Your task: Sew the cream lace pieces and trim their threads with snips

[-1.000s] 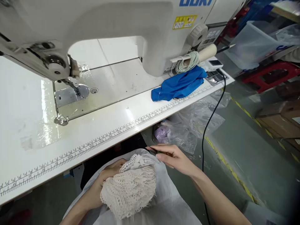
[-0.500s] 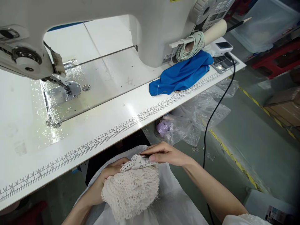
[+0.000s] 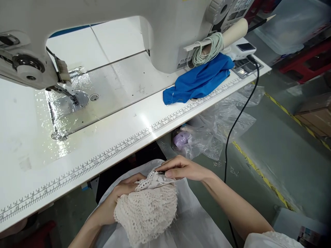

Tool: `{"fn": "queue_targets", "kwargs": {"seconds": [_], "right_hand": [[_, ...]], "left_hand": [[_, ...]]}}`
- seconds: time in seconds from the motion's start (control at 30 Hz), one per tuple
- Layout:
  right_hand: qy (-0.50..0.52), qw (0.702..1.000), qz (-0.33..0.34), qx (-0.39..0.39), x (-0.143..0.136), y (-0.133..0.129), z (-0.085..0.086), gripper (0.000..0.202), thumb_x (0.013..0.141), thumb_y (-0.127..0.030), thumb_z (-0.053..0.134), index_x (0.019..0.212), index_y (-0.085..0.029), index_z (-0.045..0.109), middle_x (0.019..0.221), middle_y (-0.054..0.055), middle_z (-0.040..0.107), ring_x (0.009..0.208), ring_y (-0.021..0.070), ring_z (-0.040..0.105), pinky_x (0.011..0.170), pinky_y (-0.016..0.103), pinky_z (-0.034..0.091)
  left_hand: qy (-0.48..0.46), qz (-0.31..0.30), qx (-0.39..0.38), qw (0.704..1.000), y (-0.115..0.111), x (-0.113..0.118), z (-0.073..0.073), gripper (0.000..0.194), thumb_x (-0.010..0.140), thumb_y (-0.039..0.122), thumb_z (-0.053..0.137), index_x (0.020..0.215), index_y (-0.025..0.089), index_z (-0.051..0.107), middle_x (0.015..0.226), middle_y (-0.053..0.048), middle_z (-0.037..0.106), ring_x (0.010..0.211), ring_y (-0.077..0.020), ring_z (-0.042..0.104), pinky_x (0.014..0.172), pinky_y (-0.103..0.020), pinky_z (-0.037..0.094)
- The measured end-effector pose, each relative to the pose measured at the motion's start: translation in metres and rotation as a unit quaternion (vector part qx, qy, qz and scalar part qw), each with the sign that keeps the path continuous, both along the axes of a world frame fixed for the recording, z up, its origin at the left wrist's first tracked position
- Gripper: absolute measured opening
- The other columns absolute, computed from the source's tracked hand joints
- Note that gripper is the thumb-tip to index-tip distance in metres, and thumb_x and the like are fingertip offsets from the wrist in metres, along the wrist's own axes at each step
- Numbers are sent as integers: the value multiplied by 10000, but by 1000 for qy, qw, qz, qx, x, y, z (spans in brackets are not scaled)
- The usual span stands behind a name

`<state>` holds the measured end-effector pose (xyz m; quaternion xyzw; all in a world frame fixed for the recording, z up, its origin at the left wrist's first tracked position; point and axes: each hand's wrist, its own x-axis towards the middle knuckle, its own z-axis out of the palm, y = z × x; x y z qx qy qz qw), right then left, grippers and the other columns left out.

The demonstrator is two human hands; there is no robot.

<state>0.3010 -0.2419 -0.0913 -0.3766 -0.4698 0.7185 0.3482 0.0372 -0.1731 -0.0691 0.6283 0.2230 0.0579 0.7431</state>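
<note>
A thick roll of cream lace trim (image 3: 147, 213) rests on the pale cloth over my lap, below the table edge. My left hand (image 3: 126, 187) is closed around its upper left side, with the fingertips partly hidden behind the lace. At the top of the roll, a loose strip of lace (image 3: 152, 181) lies folded between both hands. My right hand (image 3: 182, 168) pinches a small dark tool (image 3: 161, 172) against that strip. Most of this tool is covered by the fingers, so its kind is unclear.
Ahead stands a sewing machine (image 3: 170, 34) on a white table with a printed ruler edge (image 3: 124, 146). Blue cloth (image 3: 199, 82) and a coil of pale cord (image 3: 210, 50) lie at its right. A black cable (image 3: 234, 127) hangs beside my right arm; plastic bags (image 3: 207, 141) are on the floor.
The view has shifted very slightly. Both hands keep their hold, and the lace roll stays in nearly the same place.
</note>
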Motion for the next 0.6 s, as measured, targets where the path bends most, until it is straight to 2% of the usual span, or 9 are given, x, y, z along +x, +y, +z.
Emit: {"fn": "queue_targets", "kwargs": {"seconds": [0.1, 0.23, 0.33, 0.5, 0.6], "right_hand": [[52, 998, -12, -23, -3, 3, 2, 340, 910, -402, 635, 1203, -239, 689, 842, 24, 700, 496, 50, 309, 457, 233, 260], [67, 996, -45, -29, -7, 3, 3, 313, 887, -382, 666, 1155, -227, 713, 794, 6, 687, 486, 43, 293, 445, 230, 230], [70, 994, -71, -37, -9, 1, 2, 321, 876, -392, 675, 1137, -212, 722, 713, -12, 654, 471, 40, 270, 425, 224, 206], [71, 990, -108, -57, -14, -4, 0, 316, 879, -397, 671, 1132, -216, 725, 852, 27, 698, 465, 30, 267, 411, 222, 197], [76, 987, -130, -55, -17, -6, -1, 312, 876, -414, 672, 1101, -210, 739, 838, 32, 701, 457, 33, 275, 408, 227, 198]], "left_hand": [[1, 6, -8, 1000, 0, 0, -1, 233, 893, 294, 638, 1100, 325, 741, 1220, -110, 648, 1150, -302, 583, 948, -388, 461], [8, 18, -8, 1000, 0, -1, -3, 170, 886, 301, 648, 1008, 302, 765, 1200, -107, 653, 1128, -303, 593, 926, -379, 470], [-2, 22, -4, 1000, 0, -2, -5, 220, 888, 337, 645, 1081, 319, 750, 1204, -106, 653, 1141, -307, 585, 928, -376, 470], [-8, 36, -14, 999, -3, 0, -8, 266, 891, 326, 643, 1143, 347, 727, 1205, -96, 659, 1145, -303, 586, 874, -346, 486], [-14, 54, -34, 998, -5, 2, -10, 267, 890, 346, 643, 1144, 358, 723, 1208, -82, 657, 1112, -296, 601, 850, -340, 488]]}}
